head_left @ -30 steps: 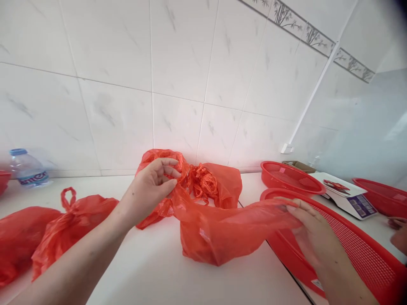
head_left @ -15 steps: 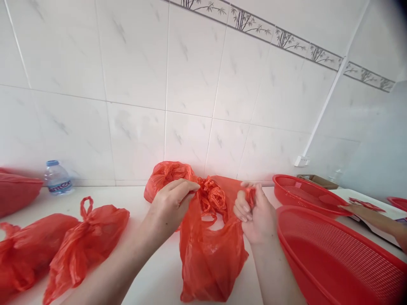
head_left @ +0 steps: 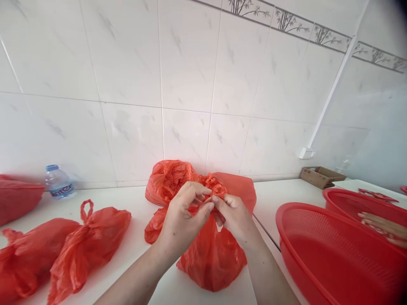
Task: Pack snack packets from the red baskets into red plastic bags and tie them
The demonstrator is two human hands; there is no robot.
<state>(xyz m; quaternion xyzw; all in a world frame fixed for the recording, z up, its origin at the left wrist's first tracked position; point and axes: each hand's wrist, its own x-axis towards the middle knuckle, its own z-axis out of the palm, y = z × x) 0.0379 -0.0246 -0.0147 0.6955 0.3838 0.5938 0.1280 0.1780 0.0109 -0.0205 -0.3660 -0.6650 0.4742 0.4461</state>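
A thin red plastic bag (head_left: 213, 262) stands on the white table in front of me, its bottom bulging and its top gathered. My left hand (head_left: 189, 205) pinches the gathered top from the left. From the right, my right hand (head_left: 232, 212) pinches the same part, and the fingertips of both hands meet there. The fingers partly hide the bag's handles, so I cannot tell whether they are knotted. Right behind my hands lie a crumpled heap of red bags (head_left: 171, 178) and a smoother red bag (head_left: 238, 186).
Two tied red bags, one with a loop (head_left: 92, 241), lie at the left. A water bottle (head_left: 59, 182) stands by the wall. At the right are a large red basket (head_left: 292, 212), a second red basket (head_left: 337, 195) with another person's blurred hand (head_left: 384, 224) over it, and a cardboard box (head_left: 318, 178).
The bag, earlier stretched out sideways between my hands, now hangs upright with its top drawn together. My hands have come together. The second basket has moved from the back toward the right.
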